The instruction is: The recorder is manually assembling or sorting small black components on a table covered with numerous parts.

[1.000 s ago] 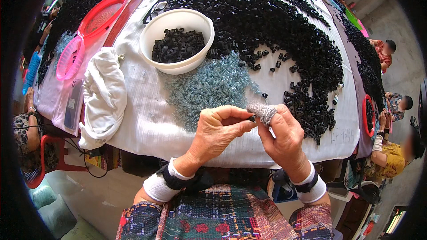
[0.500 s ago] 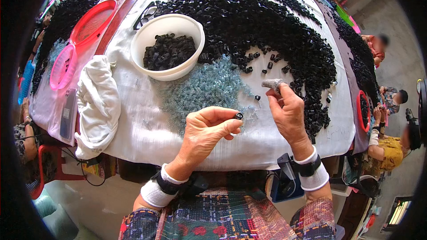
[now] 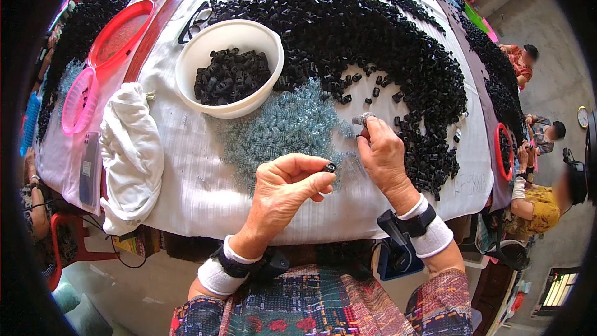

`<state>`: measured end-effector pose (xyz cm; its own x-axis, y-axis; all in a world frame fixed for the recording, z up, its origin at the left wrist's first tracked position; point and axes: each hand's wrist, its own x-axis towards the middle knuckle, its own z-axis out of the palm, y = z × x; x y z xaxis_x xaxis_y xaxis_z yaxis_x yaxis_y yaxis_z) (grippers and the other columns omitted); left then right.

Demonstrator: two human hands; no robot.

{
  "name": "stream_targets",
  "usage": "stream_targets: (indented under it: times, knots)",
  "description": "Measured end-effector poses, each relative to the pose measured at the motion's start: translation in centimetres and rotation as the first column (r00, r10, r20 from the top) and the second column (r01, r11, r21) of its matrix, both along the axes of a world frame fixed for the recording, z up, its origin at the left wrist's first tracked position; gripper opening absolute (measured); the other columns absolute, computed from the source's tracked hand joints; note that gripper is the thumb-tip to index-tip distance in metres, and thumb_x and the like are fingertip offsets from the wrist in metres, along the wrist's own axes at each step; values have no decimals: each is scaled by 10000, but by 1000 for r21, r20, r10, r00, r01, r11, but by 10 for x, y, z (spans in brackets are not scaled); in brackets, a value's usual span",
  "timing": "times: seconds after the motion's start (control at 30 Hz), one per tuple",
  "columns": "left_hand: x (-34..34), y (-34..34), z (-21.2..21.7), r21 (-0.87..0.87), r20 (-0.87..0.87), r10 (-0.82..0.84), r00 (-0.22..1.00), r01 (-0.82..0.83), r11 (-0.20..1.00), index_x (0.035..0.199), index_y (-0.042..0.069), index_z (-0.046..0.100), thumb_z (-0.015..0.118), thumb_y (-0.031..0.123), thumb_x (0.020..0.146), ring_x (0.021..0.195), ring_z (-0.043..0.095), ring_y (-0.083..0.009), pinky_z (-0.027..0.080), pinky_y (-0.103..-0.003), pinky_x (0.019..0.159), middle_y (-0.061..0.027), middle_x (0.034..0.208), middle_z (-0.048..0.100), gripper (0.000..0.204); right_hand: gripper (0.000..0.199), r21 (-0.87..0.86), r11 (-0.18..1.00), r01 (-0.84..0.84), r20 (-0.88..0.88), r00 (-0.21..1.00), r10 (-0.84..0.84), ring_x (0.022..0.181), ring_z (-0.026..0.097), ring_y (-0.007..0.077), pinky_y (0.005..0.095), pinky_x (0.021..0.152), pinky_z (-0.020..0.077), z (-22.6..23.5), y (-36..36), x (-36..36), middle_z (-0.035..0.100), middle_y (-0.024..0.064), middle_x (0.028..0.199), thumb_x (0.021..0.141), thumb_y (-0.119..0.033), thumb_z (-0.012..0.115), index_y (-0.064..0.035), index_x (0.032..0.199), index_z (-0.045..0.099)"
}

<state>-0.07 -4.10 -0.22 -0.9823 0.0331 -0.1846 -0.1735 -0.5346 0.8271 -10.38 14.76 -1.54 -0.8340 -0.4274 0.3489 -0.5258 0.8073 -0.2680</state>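
My left hand (image 3: 289, 180) is closed, pinching a small black ring-shaped plastic part (image 3: 330, 167) between thumb and forefinger, its round opening showing. To its right, my right hand (image 3: 384, 152) reaches over the cloth, with a grey finger cover (image 3: 363, 118) on the forefinger. Its thumb and fingers are drawn together. A small dark bit shows at the thumb tip, but what they hold is partly hidden. Both hands are beside a heap of small pale-blue coil springs (image 3: 280, 130). Behind it spreads a large pile of small black plastic parts (image 3: 348, 31).
A white bowl (image 3: 270, 40) holds more black parts. White fabric (image 3: 130, 149) lies on the left beside a flat phone-like case (image 3: 89, 168), a pink basket (image 3: 93, 81) and a red tray (image 3: 148, 12). Several people sit around the table, some at the right, like one in yellow (image 3: 541, 202).
My right hand has moved left and slightly down, to where a loose black part lay near the springs. My left hand keeps its pinch on the black part, nearly in place.
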Motion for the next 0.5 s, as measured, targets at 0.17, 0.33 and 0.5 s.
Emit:
stream_targets:
  times: [0.17, 0.33, 0.5]
  knots:
    - [-1, 3, -1, -28, 12, -18, 1000, 19, 999, 968, -21, 644, 697, 49, 802, 710, 646, -123, 538, -237, 594, -94, 847, 676, 187, 295, -220, 974, -56, 3, 998, 58, 730, 614, 285, 341, 593, 509, 20, -1, 16, 573, 136, 855, 733, 41, 597, -4, 1021, 554]
    - [-2, 13, 3, -38, -14, -38, 999, 37, 999, 965, -21, 644, 703, 58, 800, 709, 641, -121, 533, -234, 590, -87, 838, 671, 192, 300, -496, 857, -142, 157, 956, 249, 686, 589, 156, 259, 574, 487, 58, -10, 41, 585, 88, 865, 744, 70, 616, -12, 1033, 610]
    - [3, 23, 10, -44, -20, -42, 999, 41, 998, 962, -21, 643, 704, 65, 802, 709, 639, -121, 529, -234, 591, -87, 839, 669, 192, 271, -605, 777, -173, 192, 915, 354, 693, 601, 130, 239, 591, 487, 65, -2, 57, 602, 85, 877, 747, 107, 611, -11, 990, 641]
